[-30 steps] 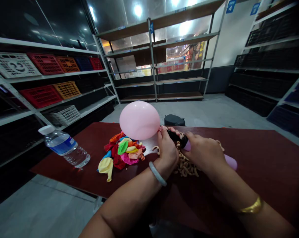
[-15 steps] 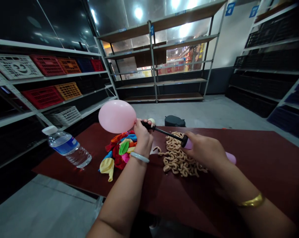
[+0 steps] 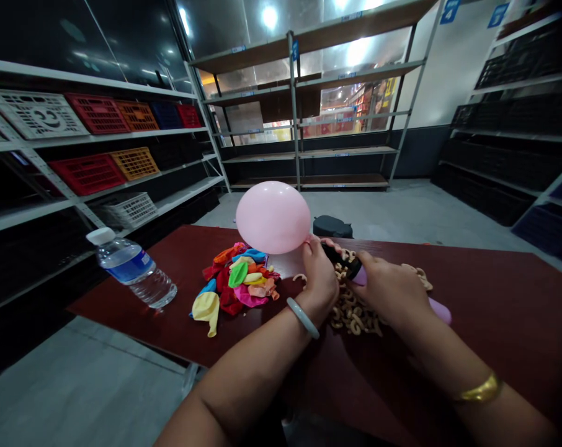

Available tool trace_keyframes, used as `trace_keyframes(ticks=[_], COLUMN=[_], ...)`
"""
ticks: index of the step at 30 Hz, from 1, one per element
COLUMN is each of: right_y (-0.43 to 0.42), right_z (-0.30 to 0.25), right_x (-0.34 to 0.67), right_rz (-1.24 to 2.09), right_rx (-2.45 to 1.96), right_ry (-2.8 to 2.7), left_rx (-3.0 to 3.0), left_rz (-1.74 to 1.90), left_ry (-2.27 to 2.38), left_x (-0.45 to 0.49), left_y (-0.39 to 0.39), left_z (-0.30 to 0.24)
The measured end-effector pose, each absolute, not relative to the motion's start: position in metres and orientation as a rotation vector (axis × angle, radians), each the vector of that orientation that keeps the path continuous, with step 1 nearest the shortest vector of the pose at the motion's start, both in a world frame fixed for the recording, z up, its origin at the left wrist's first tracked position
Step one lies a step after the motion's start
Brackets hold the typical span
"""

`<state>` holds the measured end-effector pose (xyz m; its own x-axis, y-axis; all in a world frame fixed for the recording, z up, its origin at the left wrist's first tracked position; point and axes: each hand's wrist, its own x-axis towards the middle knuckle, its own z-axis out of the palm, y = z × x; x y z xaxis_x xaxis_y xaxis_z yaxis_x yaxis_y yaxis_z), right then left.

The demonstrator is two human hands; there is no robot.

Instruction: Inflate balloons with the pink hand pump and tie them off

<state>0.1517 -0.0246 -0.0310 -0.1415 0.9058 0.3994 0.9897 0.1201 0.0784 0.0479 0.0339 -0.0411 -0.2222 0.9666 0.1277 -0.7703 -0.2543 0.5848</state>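
Around us stand tall metal shelves (image 3: 299, 124), mostly bare, with some plastic crates (image 3: 88, 174) on the left side. In the middle is a dark red desk (image 3: 495, 292), and the person sits at its near edge.

The biggest thing above the desk is a pink balloon (image 3: 272, 217), round and already well filled, held in the air a little over the far part of the desk. To the left lies a water bottle (image 3: 134, 268) on its side. Between the bottle and the hands is a pile of flat balloons (image 3: 237, 279) in many colours, and under the hands lies a heap of beige curly pieces (image 3: 350, 313); it may be cord or rubber, I cannot tell.

The left hand (image 3: 319, 279) has its grip closed tight on the neck of the pink balloon, pressing it on the black nozzle of a hand pump (image 3: 341, 257). The right hand (image 3: 390, 292) has its grip wrapped around the lilac barrel of the pump, which is pushed in close to the nozzle.

In my judgement this one balloon is almost full but not yet tied, and the whole coloured pile waits unfilled.
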Motion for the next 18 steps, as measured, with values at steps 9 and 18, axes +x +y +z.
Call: trace_keyframes(ticks=[9,18], right_y=[-0.028,-0.012], right_z=[-0.029,-0.033], right_x=[0.143,0.170], right_rz=[-0.489,-0.489], right_rx=[-1.790,-1.783], right_ry=[-2.049,-2.162], left_rx=[0.663,0.589], left_rz=[1.761,2.056], left_ry=[0.421,0.539], left_x=[0.036,-0.033], left_y=[0.030,0.078], left_z=[-0.020,-0.011])
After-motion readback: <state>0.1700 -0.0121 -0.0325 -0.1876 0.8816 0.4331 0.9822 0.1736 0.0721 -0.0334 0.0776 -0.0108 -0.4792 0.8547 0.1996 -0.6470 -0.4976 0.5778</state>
